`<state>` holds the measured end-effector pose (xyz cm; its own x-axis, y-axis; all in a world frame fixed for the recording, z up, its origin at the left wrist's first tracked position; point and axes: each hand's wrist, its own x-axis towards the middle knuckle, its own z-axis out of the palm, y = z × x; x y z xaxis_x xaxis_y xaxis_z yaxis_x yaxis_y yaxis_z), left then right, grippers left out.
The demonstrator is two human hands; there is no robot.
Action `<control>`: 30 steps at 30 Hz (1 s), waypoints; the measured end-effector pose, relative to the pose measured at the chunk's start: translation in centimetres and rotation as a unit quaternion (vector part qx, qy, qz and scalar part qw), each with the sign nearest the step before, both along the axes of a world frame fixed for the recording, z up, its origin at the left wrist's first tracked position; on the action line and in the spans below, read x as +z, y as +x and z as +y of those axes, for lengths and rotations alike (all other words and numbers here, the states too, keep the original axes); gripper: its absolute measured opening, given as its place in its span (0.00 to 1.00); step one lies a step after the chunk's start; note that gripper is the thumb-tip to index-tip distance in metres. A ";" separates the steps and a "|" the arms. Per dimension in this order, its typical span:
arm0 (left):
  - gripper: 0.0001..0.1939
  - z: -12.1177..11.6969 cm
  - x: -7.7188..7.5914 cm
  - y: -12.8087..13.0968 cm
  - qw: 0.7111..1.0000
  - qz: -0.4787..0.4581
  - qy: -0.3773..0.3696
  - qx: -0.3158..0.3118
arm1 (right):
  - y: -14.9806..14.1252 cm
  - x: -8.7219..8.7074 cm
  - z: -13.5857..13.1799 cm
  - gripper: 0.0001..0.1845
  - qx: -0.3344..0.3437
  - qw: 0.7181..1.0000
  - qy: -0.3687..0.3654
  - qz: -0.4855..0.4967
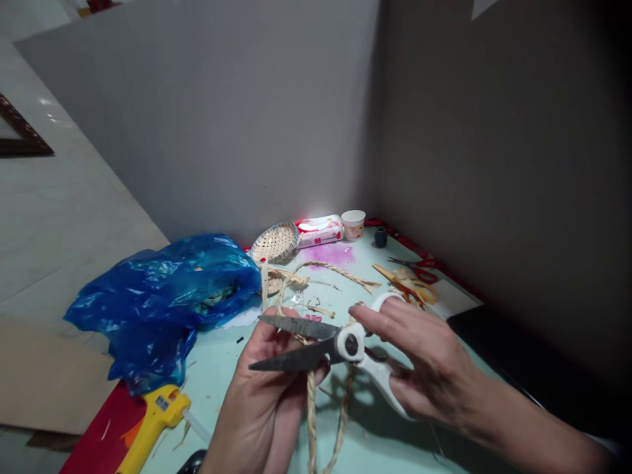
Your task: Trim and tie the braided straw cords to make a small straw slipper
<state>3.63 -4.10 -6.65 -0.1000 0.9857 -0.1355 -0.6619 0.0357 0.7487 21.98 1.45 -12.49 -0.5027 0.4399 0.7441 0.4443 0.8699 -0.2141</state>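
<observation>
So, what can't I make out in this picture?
All in the head view:
Left hand: fingers partly hidden by the white-handled scissors.
Braided cord: lower part cut off by the bottom edge.
Yellow glue gun: handle end, same edge.
Blue bag: most contents hidden by its plastic.
Red-and-white packet: print too small.

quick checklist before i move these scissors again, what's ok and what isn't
1. Scissors held in the right hand, by the white handles: ok.
2. Blades apart: ok, they stand open.
3. Braided cord held in the left hand: ok.
4. Left fingers clear of the blades: not ok, the blades overlap them in this view; whether they touch, cannot tell.
5. Cord properly between the blades: cannot tell from this angle.
6. Blue bag clear of the blades: ok, off to the left.
</observation>
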 end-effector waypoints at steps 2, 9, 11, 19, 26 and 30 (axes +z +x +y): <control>0.10 0.0 -0.2 -0.1 1.000 0.013 -0.002 0.015 | 0.0 0.0 -0.1 0.38 0.006 1.000 -0.004 0.004; 0.11 0.2 -0.7 -0.2 0.991 0.106 0.012 0.078 | 0.0 -0.1 -0.4 0.40 0.011 1.000 -0.013 0.009; 0.11 0.3 -0.6 -0.1 0.989 0.119 0.034 0.081 | -0.1 -0.1 -0.5 0.40 0.007 1.000 -0.013 0.011; 0.10 -0.2 -0.4 -0.1 0.987 0.124 0.004 0.103 | -0.3 -0.1 -0.4 0.37 0.010 0.999 -0.022 0.025; 0.09 -0.3 -0.7 -0.5 0.992 0.108 0.018 0.068 | -0.5 -0.5 -0.4 0.34 0.021 0.998 -0.032 0.056; 0.09 -0.4 -0.5 -0.2 0.993 0.092 0.015 0.074 | -0.5 -0.2 -0.4 0.35 0.037 0.997 -0.040 0.058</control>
